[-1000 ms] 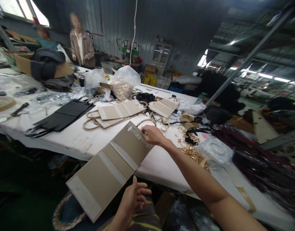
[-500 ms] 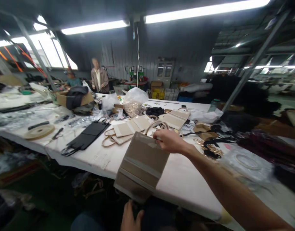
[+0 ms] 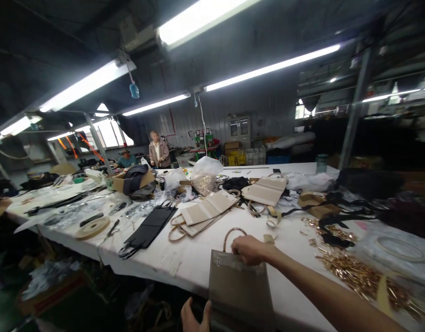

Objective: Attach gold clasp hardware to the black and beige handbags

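Note:
My right hand [image 3: 248,249] grips a taupe handbag panel [image 3: 237,288] by its top edge, near a round brown handle [image 3: 227,237] that stands up from it. The panel hangs upright over the table's front edge, its lower part lost in shadow. Low in the view, my left hand [image 3: 195,318] has thumb and fingers apart beside the panel's left side and holds nothing. Several beige panels [image 3: 208,208] with handles lie on the table just beyond, and another beige panel [image 3: 267,190] lies behind to the right.
Left of the beige panels lie black bag panels [image 3: 152,226], a tape roll [image 3: 92,227] and a cutting tool [image 3: 111,229]. Gold metal pieces [image 3: 357,269] are heaped at right. A clear bag of small parts [image 3: 205,177] stands farther back. Two people are across the room.
My right hand has brought the taupe panel down and nearer, and it now hangs more upright with its handle showing. My left hand stays low and open. The view has tilted up.

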A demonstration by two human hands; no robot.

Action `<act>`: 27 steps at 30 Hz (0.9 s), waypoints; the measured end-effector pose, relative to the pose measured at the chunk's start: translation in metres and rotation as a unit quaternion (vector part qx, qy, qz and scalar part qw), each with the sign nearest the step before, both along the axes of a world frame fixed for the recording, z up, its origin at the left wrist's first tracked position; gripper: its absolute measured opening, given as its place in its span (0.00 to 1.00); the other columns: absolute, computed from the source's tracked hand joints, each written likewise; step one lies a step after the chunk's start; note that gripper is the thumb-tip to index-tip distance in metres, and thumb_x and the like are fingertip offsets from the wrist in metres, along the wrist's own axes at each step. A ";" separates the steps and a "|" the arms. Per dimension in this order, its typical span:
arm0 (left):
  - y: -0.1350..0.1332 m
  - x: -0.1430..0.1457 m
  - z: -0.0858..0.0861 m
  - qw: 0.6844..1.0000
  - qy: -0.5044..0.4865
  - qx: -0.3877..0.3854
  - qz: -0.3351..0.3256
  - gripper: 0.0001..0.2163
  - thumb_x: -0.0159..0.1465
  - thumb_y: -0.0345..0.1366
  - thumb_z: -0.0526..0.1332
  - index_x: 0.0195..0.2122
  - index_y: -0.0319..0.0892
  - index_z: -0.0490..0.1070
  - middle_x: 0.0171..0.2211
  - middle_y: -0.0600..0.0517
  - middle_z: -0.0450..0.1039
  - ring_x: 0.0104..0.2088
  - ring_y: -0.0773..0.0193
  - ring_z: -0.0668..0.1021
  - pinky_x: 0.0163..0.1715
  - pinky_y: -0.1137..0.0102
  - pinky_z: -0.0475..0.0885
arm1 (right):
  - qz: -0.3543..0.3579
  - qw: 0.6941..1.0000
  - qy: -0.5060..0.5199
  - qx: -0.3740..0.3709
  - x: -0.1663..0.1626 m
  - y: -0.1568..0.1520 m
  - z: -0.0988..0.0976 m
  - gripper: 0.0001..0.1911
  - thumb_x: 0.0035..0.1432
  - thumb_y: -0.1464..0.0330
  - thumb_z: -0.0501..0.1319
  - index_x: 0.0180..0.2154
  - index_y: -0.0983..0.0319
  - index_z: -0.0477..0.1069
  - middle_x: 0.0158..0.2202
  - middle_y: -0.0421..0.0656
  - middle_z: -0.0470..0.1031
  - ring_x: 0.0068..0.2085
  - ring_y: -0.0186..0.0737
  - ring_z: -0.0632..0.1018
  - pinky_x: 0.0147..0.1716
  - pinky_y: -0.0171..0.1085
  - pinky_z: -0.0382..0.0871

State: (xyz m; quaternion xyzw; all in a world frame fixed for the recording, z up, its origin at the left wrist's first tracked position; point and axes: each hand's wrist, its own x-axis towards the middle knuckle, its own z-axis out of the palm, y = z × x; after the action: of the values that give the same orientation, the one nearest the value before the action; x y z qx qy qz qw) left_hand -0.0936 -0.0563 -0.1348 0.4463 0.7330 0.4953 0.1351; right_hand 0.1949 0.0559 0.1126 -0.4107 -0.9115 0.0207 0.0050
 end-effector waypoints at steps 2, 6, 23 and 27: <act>0.005 0.012 0.004 0.990 -0.090 -0.062 -0.084 0.45 0.58 0.68 0.61 0.59 0.28 0.75 0.61 0.21 0.77 0.66 0.33 0.79 0.67 0.53 0.75 | 0.005 1.000 -0.008 -0.015 0.009 -0.002 -0.009 0.16 0.59 0.73 0.69 0.48 0.57 0.87 0.49 0.50 0.87 0.50 0.54 0.86 0.45 0.40 0.74; -0.008 0.053 0.020 0.965 -0.083 -0.150 -0.199 0.39 0.60 0.73 0.56 0.48 0.41 0.82 0.51 0.34 0.86 0.59 0.35 0.84 0.60 0.53 0.77 | 0.006 0.999 -0.014 -0.040 0.030 -0.002 -0.020 0.16 0.62 0.73 0.68 0.51 0.58 0.86 0.51 0.50 0.86 0.50 0.51 0.85 0.43 0.38 0.74; -0.020 0.066 0.071 0.984 -0.019 -0.123 -0.128 0.38 0.59 0.69 0.64 0.56 0.39 0.73 0.53 0.35 0.81 0.54 0.37 0.83 0.57 0.46 0.78 | -0.081 0.958 0.273 -0.027 0.051 -0.032 -0.114 0.31 0.75 0.74 0.56 0.74 0.49 0.62 0.68 0.42 0.74 0.58 0.47 0.81 0.55 0.40 0.77; -0.014 0.075 0.104 0.981 0.148 0.021 -0.124 0.34 0.67 0.62 0.65 0.60 0.37 0.71 0.58 0.32 0.75 0.62 0.34 0.77 0.65 0.39 0.72 | -0.125 0.919 0.369 -0.057 0.055 -0.027 -0.115 0.36 0.78 0.71 0.58 0.80 0.55 0.49 0.64 0.47 0.79 0.57 0.48 0.83 0.56 0.41 0.76</act>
State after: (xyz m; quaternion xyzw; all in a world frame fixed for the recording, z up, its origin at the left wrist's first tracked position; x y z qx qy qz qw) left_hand -0.0187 -0.0701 -0.0310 0.6048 0.6734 0.4181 0.0764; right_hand 0.2497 0.0290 -0.0025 -0.4840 -0.7837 0.2217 0.3200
